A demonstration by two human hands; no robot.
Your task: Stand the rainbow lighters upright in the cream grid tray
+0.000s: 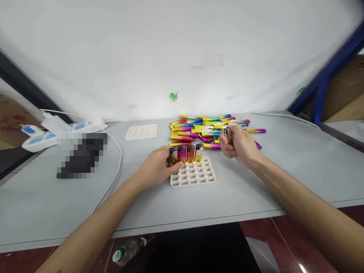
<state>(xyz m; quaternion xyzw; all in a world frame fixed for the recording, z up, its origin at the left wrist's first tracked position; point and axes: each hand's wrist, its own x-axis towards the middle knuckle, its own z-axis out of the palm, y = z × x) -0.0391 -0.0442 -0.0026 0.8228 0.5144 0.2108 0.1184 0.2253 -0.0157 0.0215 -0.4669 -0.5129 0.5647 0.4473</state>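
Note:
A white tray (193, 177) with rows of oval holes lies on the table before me. Several shiny lighters, among them a magenta lighter (182, 153) and a red-orange lighter (190, 154), stand upright in its back row. My left hand (157, 167) is closed around the leftmost lighter (173, 152), thumb in front and fingers behind, at the tray's left back corner. Raised to the right of the tray, my right hand (237, 146) is closed on a lighter (227, 132); its dark top pokes out and the fist hides most of it. Behind the tray spreads a pile of multicoloured metallic lighters (206, 131).
A second white tray (141, 132) rests at the back left. Further left are a power strip (45, 141), a white cable (118, 167) and a pixelated dark object (85, 155). A white wall (153, 57) rises behind the table; a plastic bottle (129, 251) lies below its front edge.

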